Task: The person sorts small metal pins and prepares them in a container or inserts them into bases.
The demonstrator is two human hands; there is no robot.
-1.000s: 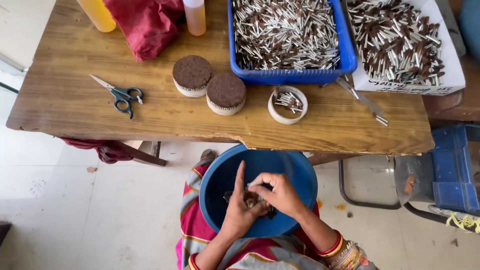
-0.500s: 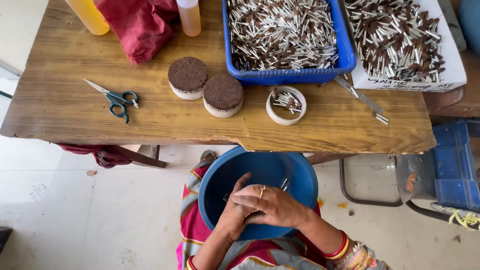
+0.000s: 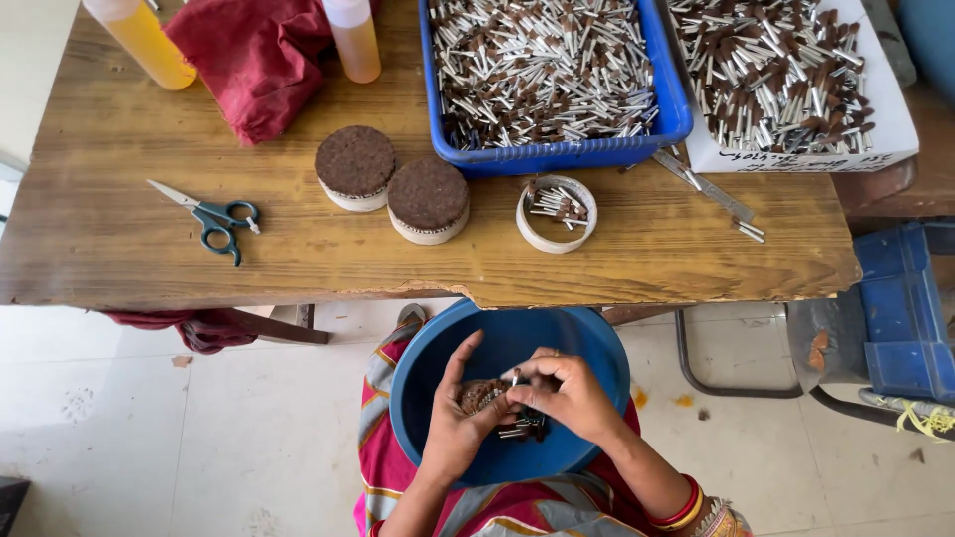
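Over a blue bowl [image 3: 428, 398] resting on the person's lap, just below the near edge of the wooden worktop [image 3: 129, 229], both hands work close together. The left hand [image 3: 460, 423] cups a round brown bundle [image 3: 481, 395] of small pins, thumb raised and fingers curled under it. The right hand [image 3: 569, 393] comes over from the other side with its fingertips pinched on a thin metal pin [image 3: 514, 379] held right at the bundle's edge; a few loose pins [image 3: 525, 428] lie in the bowl beneath the hands. On the worktop, well apart from the hands, two finished round bundles with brown tops [image 3: 355, 166] sit touching each other, and just beside them a white ring [image 3: 557, 213] holds a few more pins. Behind these a blue tray [image 3: 557, 149] and a white box [image 3: 796, 154] are both heaped with brown-tipped metal pins. Green-handled scissors [image 3: 211, 213] lie toward the left side, a red cloth [image 3: 254, 55] is bunched at the far edge between two bottles of yellow and orange liquid [image 3: 144, 40], and a metal tool [image 3: 701, 184] lies in front of the white box.
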